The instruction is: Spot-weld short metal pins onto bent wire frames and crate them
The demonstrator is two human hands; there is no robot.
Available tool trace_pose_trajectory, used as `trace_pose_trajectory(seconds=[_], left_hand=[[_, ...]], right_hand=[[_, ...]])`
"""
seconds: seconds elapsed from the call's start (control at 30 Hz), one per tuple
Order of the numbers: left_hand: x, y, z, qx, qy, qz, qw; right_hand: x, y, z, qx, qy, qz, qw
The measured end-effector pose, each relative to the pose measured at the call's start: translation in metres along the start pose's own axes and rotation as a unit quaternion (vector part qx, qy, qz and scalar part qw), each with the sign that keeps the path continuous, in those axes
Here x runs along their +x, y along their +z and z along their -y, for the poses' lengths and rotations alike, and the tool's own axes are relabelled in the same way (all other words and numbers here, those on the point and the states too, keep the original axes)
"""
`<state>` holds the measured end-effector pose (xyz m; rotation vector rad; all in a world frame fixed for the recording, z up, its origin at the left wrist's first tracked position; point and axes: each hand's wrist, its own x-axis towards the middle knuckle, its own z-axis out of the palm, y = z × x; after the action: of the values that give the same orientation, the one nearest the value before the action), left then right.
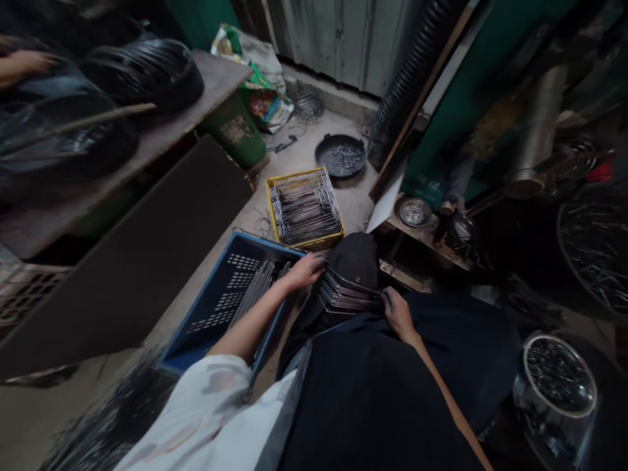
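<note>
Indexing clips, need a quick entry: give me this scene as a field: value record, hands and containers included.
left hand: gripping the left end of a wire bundle
right hand: gripping its right end
yellow crate: ahead, holding stacked wire pieces
blue crate: left of yellow crate and nearer, long rods inside
black pan: beyond yellow crate, small metal bits inside
other person: hand at upper left, blurred

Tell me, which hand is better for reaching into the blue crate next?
Probably the left hand: it's nearer the blue crate. The right hand is farther off, at the other end of the bent wires.
</note>
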<state>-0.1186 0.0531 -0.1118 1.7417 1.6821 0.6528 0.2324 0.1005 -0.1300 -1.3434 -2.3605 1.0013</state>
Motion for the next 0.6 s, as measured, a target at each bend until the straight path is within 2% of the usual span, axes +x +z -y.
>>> trace_pose_trajectory(seconds=[0.13,0.27,0.33,0.43,0.6], left_hand=[[0.0,-0.013,-0.036,0.018,0.041,-0.013,0.999],[0.022,-0.024,-0.069,0.042,0.072,-0.015,0.996],[0.039,-0.028,-0.074,0.065,0.074,0.014,0.995],[0.069,-0.032,-0.072,0.097,0.075,0.084,0.989],[0.137,-0.028,-0.07,0.122,0.107,0.155,0.974]], right_hand=[[0.017,-0.009,0.001,-0.002,-0.009,-0.042,0.999],[0.047,-0.016,0.005,-0.011,-0.035,-0.066,0.997],[0.059,-0.017,0.01,-0.028,-0.036,-0.06,0.997],[0.065,-0.021,0.016,-0.046,-0.014,-0.066,0.997],[0.045,-0.04,0.011,-0.037,0.038,-0.086,0.995]])
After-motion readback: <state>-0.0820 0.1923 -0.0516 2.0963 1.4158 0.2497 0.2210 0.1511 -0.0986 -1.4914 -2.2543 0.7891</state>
